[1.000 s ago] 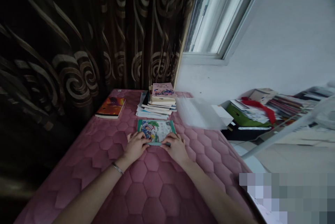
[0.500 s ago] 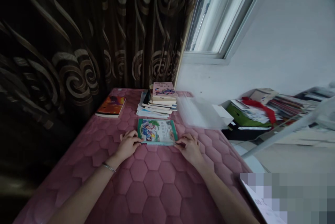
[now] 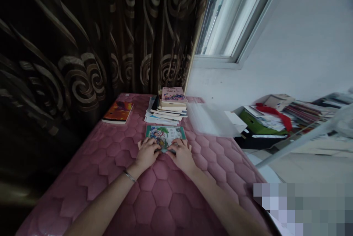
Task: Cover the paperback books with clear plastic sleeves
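A thin picture book with a green, illustrated cover lies flat on the pink quilted surface. My left hand rests on its near edge, fingers curled and pressing down. My right hand sits beside it on the same edge, fingers bent onto the cover. The two hands nearly touch at the middle of the book. A thin bracelet circles my left wrist.
Behind the book stands a pile of several books. An orange book lies to the far left by the dark patterned curtain. A clear plastic sheet overhangs the right edge. Boxes and papers clutter the floor on the right.
Half a second ago my hands were apart at the book's two near corners. They have slid inward and now meet at the middle of its near edge.
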{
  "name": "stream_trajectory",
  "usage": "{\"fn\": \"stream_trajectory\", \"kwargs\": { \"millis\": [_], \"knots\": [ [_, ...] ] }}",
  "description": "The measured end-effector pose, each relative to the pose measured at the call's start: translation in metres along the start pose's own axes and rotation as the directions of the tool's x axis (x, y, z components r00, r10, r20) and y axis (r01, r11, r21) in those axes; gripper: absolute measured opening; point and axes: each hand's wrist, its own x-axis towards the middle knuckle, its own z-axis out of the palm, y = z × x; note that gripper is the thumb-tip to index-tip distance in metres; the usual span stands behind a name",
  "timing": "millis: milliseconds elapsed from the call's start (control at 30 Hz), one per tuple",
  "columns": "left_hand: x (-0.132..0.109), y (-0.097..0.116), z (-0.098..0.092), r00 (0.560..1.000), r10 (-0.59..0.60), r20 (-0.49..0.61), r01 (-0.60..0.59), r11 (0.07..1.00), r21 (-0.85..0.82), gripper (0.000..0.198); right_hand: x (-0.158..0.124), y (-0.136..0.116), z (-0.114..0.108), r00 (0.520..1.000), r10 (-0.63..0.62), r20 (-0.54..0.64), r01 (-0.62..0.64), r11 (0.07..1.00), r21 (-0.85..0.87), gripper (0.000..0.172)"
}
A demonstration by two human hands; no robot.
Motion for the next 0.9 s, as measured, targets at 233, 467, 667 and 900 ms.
{"fn": "stream_trajectory", "kwargs": {
  "millis": [233,467,667,900],
  "knots": [
    [-0.006,-0.045,-0.020,0.993,-0.119,0.025,0.120,0.992,-0.049,0.009,-0.016,0.058,-0.011,0.991,0.133,-0.019,-0.131,0.988,0.085,0.013],
    [-0.008,-0.055,-0.017,0.988,-0.141,0.059,0.145,0.988,-0.059,0.009,-0.022,0.071,-0.015,0.988,0.157,0.006,-0.157,0.979,0.129,0.012],
    [-0.010,-0.044,-0.023,0.995,-0.096,0.027,0.095,0.995,0.016,0.009,0.011,0.061,-0.032,0.986,0.076,0.151,-0.085,0.995,0.054,0.017],
    [-0.025,-0.002,-0.019,0.976,-0.213,-0.037,0.216,0.966,0.139,0.019,0.094,0.039,-0.013,0.961,0.009,0.275,0.010,0.998,-0.068,0.043]
  ]
}}
